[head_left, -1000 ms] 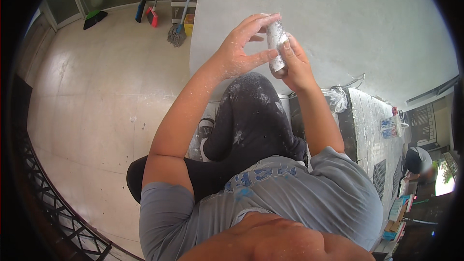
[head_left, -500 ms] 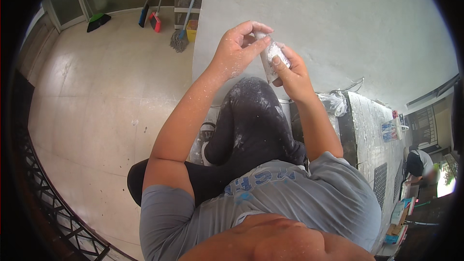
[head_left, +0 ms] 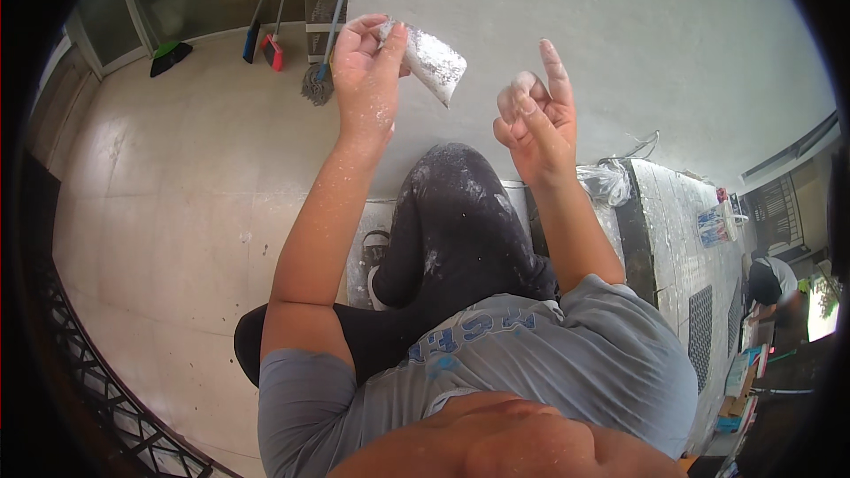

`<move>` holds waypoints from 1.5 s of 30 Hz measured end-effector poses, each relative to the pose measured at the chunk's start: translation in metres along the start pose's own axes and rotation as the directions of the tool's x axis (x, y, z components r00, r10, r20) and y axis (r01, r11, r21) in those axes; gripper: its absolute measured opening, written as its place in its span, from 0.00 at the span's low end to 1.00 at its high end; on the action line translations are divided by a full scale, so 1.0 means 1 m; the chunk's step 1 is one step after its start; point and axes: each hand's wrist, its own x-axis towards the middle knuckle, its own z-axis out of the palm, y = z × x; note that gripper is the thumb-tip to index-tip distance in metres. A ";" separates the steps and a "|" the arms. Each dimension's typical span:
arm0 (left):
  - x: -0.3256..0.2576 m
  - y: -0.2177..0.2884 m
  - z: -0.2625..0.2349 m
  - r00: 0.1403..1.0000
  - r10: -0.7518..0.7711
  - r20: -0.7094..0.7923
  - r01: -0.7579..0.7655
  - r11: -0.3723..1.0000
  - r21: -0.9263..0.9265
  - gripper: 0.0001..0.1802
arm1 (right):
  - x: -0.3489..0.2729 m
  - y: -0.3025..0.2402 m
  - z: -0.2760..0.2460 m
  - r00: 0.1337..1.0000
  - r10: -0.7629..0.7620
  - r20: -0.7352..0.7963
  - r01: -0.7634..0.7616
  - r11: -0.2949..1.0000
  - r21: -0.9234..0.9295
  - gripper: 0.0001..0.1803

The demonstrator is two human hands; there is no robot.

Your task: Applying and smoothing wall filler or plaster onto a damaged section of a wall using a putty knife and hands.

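Observation:
Up in front of the pale wall, my left hand pinches a curved, white-dusted piece of sandpaper between thumb and fingers. Dark specks show through the dust on its face, and its free end points right and down. Apart from it on the right, my right hand is raised with the index finger stretched up and the other fingers loosely bent. I see nothing held in it. White powder coats both hands. Below them, my bent knee in dark trousers is smeared with the same powder.
A grey-white wall rises close ahead. Brooms and a grey mop stand at the far left beside stacked boxes. At the right are a dusty ledge, a plastic bag, a bucket and another person bending down.
My hands have moved apart. The right hand has let go of the sandpaper and lifted its index finger; the left hand has carried the piece left and upward.

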 end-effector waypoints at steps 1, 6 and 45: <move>0.000 0.000 -0.001 0.999 -0.021 0.031 0.021 1.000 -0.005 0.15 | -0.001 -0.002 0.002 0.997 -0.034 0.062 0.035 0.999 -0.012 0.39; -0.003 -0.004 0.002 0.996 0.043 0.074 -0.045 0.999 0.017 0.16 | -0.004 -0.008 0.006 0.976 -0.176 0.127 0.176 0.984 0.011 0.43; 0.040 0.027 -0.032 0.987 0.155 0.037 -0.158 0.986 0.062 0.15 | 0.009 0.046 0.028 0.967 -0.247 0.058 0.249 0.969 -0.014 0.39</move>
